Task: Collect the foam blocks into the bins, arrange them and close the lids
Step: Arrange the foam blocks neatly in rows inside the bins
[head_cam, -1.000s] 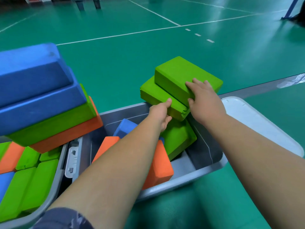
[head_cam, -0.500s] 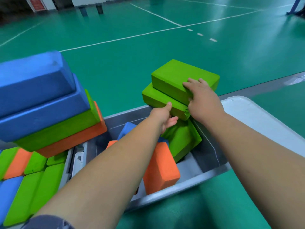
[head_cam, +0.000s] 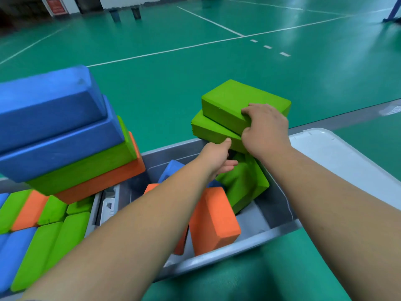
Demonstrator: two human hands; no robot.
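Head view: grey bin (head_cam: 249, 241), lid off; white lid (head_cam: 347, 166) lies just beside its right edge. Inside: orange block (head_cam: 213, 220) on end, tilted green block (head_cam: 245, 187), blue block (head_cam: 171, 170) partly hidden behind the left forearm. Second bin (head_cam: 93, 216) at left is packed with green, orange and blue blocks; a stack of four blocks (head_cam: 65, 153) (blue, blue, green, orange) sits on top of them.

Upper green block (head_cam: 236, 96) lies on lower green block (head_cam: 208, 129), both at the grey bin's far rim. Right hand (head_cam: 265, 131) grips the upper green block, fingers curled over its near edge. Left hand (head_cam: 217, 157): thumb on the lower green block's near face, fingers beneath; cannot tell whether it grips.

Green sports floor (head_cam: 173, 83) with white lines (head_cam: 165, 52); red sign (head_cam: 56, 6) on the far wall.
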